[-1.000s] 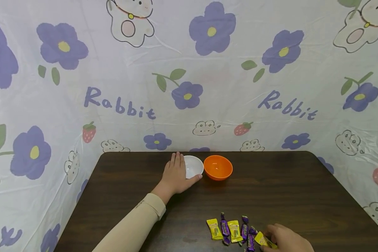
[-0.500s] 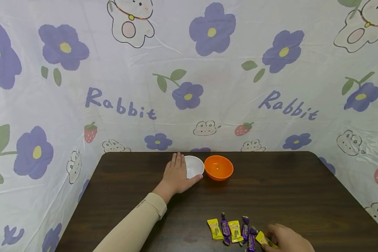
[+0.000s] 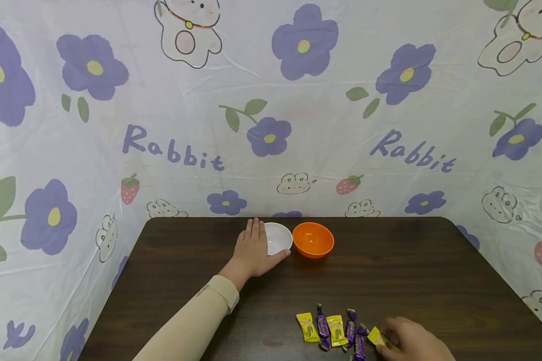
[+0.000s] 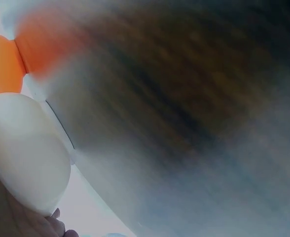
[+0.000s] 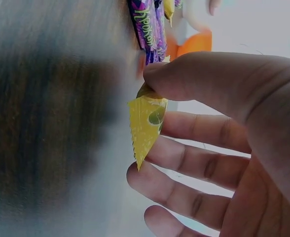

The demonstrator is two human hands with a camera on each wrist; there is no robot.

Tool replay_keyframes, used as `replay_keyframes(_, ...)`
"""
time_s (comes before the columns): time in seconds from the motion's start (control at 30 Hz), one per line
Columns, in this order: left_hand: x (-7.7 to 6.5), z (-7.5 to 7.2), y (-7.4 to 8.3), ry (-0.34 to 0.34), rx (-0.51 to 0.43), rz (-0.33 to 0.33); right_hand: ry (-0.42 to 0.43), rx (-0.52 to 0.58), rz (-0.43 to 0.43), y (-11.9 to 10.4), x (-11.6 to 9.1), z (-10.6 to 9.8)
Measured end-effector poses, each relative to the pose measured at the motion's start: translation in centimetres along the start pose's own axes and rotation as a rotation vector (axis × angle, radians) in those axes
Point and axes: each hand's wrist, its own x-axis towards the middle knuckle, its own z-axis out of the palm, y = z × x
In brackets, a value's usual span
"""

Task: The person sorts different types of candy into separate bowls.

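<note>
My left hand (image 3: 251,250) lies with straight fingers along the left side of a white bowl (image 3: 279,239), its thumb across the near side. The left wrist view shows the palm and fingers against the outside of this bowl (image 4: 29,153). At the front right, my right hand (image 3: 413,338) pinches a yellow-wrapped candy (image 3: 379,338) between thumb and index finger. In the right wrist view the candy's serrated wrapper end (image 5: 146,123) sticks out past the thumb, and the other fingers are loosely spread.
An orange bowl (image 3: 313,241) stands right beside the white one near the back edge of the dark wooden table (image 3: 185,255). Left of my right hand lie yellow candies (image 3: 336,331) and purple twist-wrapped candies (image 3: 322,326) in a row. A printed cloth (image 3: 320,110) hangs behind.
The right hand has shifted slightly up and to the right, and the pinched candy has turned a little with it. The left hand, both bowls and the other candies stay put.
</note>
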Motion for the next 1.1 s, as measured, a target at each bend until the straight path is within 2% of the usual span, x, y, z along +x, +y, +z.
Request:
replay_keyframes(0.13, 0.5, 0.5, -0.3, -0.015, 0.005, -0.005, 0.027, -0.007, 0.012, -0.3, -0.1, -0.1)
replay_keyframes(0.33, -0.1, -0.2, 0.1, 0.008, 0.013, -0.002, 0.059, -0.012, -0.036, -0.4, -0.1, -0.2)
replay_keyframes(0.6, -0.3, -0.3, 0.1, 0.021, 0.015, -0.005, 0.098, -0.048, -0.038, -1.6, 0.1, -0.8)
replay_keyframes(0.73, -0.4, -0.4, 0.0, 0.014, 0.015, -0.006, 0.124, -0.067, -0.059, -2.4, 0.5, -1.3)
replay_keyframes(0.87, -0.4, -0.3, -0.1, 0.009, 0.032, -0.006, 0.156, -0.085, -0.036, -3.6, 0.9, -2.0)
replay_keyframes(1.1, 0.0, 0.0, -0.4, -0.009, 0.007, 0.007, 0.205, -0.129, -0.110, -5.9, 1.4, -3.0)
